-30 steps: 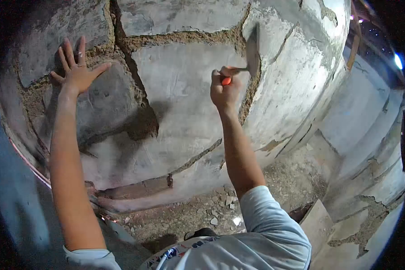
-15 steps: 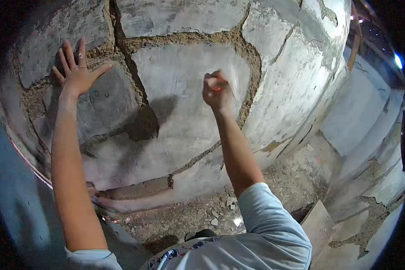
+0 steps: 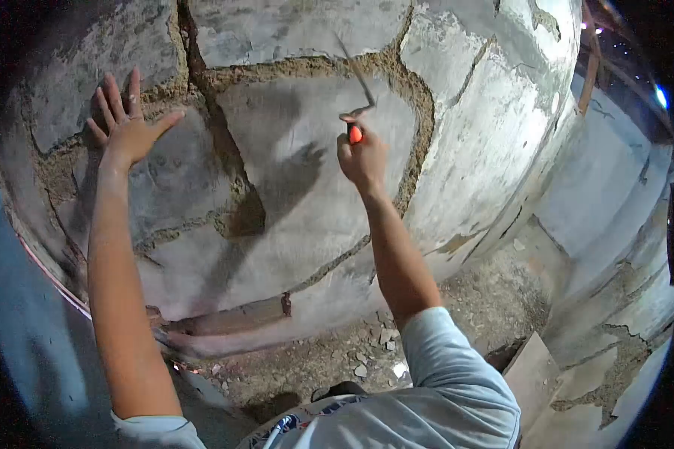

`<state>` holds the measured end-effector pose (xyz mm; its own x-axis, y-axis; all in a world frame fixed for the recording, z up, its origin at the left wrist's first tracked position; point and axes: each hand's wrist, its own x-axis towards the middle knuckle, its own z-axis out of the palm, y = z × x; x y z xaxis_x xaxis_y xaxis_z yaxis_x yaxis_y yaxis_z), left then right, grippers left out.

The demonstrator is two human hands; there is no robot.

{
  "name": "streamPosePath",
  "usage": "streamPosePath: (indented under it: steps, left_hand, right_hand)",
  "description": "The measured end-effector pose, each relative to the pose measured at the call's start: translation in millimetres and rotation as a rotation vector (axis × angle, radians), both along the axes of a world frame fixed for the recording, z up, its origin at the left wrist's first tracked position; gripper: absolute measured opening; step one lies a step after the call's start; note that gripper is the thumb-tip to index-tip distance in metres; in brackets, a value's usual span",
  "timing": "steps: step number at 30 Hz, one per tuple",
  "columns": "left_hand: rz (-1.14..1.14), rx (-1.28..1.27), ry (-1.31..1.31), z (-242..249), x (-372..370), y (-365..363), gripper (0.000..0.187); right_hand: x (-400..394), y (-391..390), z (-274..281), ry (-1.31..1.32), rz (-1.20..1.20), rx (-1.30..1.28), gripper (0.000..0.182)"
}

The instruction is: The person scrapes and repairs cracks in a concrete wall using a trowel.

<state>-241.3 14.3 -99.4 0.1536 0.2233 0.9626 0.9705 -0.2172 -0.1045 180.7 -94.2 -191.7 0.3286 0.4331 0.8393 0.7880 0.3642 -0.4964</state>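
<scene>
My left hand [image 3: 129, 133] rests with fingers spread on the cracked wall [image 3: 314, 194], over a rough brown groove and the grey panel beneath it. In my right hand [image 3: 363, 159] is a trowel [image 3: 357, 72] with an orange and black handle. Its blade appears nearly edge-on, pointing up and slightly left in front of the big smooth grey panel. A bent metal neck joins blade and handle. Whether the blade touches the wall cannot be made out. The fingers of my right hand wrap round the handle.
Deep crumbly grooves [image 3: 419, 142] run between the wall's panels. Broken chips [image 3: 361, 370] and dirt litter the floor below. A flat slab [image 3: 532, 368] leans at lower right, near another cracked wall [image 3: 621, 374]. A wooden post [image 3: 589, 82] and a bright lamp [image 3: 660, 97] are at upper right.
My right hand has turned, and the trowel, blurred before, now shows clearly with its blade pointing up. The right hand's shadow has shifted on the panel. My left hand stays in place.
</scene>
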Motion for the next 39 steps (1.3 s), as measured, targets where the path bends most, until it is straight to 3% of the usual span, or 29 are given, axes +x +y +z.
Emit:
streamPosePath:
  steps: [2,6,7,8,10,14,15,18,19,21,23,25,27,28,29,30,31,34,35,37,39]
  left_hand:
    - [-0.002,0.005,-0.006,1,3,2,0.120]
    - [-0.003,-0.021,-0.009,1,4,-5,0.120]
    - [-0.010,-0.020,-0.006,0,4,-5,0.120]
    - [0.002,-0.029,-0.004,-1,4,-5,0.120]
    - [0.033,-0.028,-0.007,1,2,0,0.120]
    - [0.001,0.002,0.004,-2,1,1,0.119]
    - [0.000,0.014,0.008,-1,2,1,0.119]
    - [0.004,-0.004,0.008,-2,2,0,0.120]
    - [0.010,-0.012,0.002,0,2,1,0.120]
    - [0.026,-0.010,0.003,0,1,2,0.120]
    - [0.011,-0.026,-0.017,1,2,-1,0.120]
    - [0.026,-0.058,-0.027,1,4,-5,0.120]
    - [0.031,-0.058,-0.024,1,4,-5,0.120]
    - [0.026,-0.056,-0.024,1,5,-6,0.120]
    - [0.021,-0.056,-0.020,1,6,-6,0.120]
    - [0.020,-0.049,-0.022,2,5,-7,0.120]
    - [0.020,-0.037,-0.014,1,4,-3,0.119]
    - [0.030,-0.043,-0.012,1,3,-2,0.118]
    - [0.037,-0.054,-0.010,0,4,-2,0.120]
    - [0.053,-0.073,-0.009,2,4,-5,0.122]
    - [0.043,-0.083,-0.019,1,6,-8,0.120]
  right_hand:
    - [-17,-15,7,0.050,0.173,0.321,0.024]
    - [6,7,-11,-0.350,0.154,0.386,0.005]
    - [-1,10,-6,-0.078,0.191,0.175,0.011]
    - [2,4,0,-0.036,0.029,-0.114,0.019]
    - [1,-6,6,0.044,-0.031,-0.106,0.022]
    - [-23,-20,23,0.127,0.314,0.458,0.011]
    - [-11,-7,12,-0.163,0.159,0.521,0.016]
    - [-1,10,-1,-0.126,0.139,0.107,0.015]
    - [3,3,1,-0.107,-0.012,-0.184,0.022]
    - [1,-4,3,0.092,0.049,0.030,0.021]
    - [-13,-23,21,0.215,0.125,0.348,0.011]
    - [2,-4,3,0.580,0.776,0.380,0.010]
    - [12,13,-10,-0.061,0.207,0.522,0.017]
    - [13,5,-11,-0.232,0.079,0.394,0.016]
    - [20,6,-12,-0.109,0.004,0.086,0.011]
    - [27,9,-7,0.010,-0.067,-0.214,0.021]
    - [22,-5,-3,0.027,-0.109,-0.212,0.019]
    - [10,-16,12,0.169,0.080,0.223,0.017]
    - [1,-37,24,0.096,0.083,0.129,0.014]
    - [9,-12,3,-0.200,0.058,0.450,0.014]
    - [13,0,-6,-0.070,0.085,0.155,0.024]
